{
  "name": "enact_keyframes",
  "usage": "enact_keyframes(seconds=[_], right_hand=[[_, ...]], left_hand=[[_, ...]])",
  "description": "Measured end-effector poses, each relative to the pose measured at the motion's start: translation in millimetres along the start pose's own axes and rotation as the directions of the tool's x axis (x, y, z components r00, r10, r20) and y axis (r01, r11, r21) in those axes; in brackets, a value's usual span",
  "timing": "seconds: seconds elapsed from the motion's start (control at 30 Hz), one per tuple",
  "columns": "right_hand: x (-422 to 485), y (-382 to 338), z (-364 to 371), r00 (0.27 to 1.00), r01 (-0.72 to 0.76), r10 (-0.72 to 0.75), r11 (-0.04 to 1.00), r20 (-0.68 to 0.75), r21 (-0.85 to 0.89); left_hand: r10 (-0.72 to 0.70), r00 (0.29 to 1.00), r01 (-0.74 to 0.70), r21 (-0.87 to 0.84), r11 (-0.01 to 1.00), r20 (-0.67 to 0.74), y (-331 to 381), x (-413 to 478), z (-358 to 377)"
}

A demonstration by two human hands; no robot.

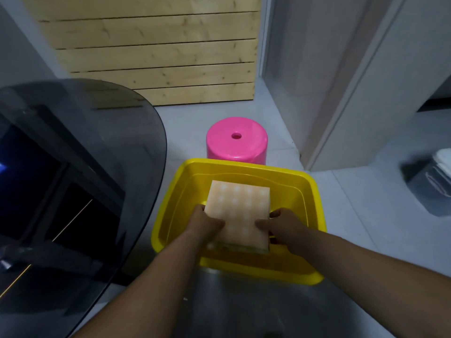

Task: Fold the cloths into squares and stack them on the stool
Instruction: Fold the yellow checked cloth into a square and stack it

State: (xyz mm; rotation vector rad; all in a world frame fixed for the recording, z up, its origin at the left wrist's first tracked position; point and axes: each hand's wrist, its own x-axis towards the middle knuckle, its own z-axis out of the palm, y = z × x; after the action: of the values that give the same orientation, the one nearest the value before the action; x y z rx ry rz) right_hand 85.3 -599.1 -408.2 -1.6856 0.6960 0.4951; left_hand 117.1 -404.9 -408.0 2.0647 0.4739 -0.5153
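Left hand, right hand each clamp side edge of folded peach cloth above yellow tub; pink stool just beyond tub at 12 o'clock.

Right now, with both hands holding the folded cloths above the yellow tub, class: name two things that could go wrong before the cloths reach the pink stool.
1. The left hand and right hand grip the folded cloths only at their near half, so the far end could sag and unfold.
2. The stool stands beyond the yellow tub; on the reach across, a lower layer might slip out into the tub.
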Motion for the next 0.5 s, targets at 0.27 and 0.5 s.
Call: enact_keyframes(seconds=[0.27,0.5], right_hand=[[32.9,6.2,12.5,0.994,-0.113,0.113,0.993,-0.002,0.012],[56.7,17.2,27.3,0.972,-0.232,0.233,0.968,-0.006,-0.090]], left_hand=[[-0.115,0.993,0.109,0.138,0.984,0.040,-5.5,41.4,16.5],[-0.225,0.971,0.200,0.245,0.949,0.080,-20.6,65.4,29.5]])
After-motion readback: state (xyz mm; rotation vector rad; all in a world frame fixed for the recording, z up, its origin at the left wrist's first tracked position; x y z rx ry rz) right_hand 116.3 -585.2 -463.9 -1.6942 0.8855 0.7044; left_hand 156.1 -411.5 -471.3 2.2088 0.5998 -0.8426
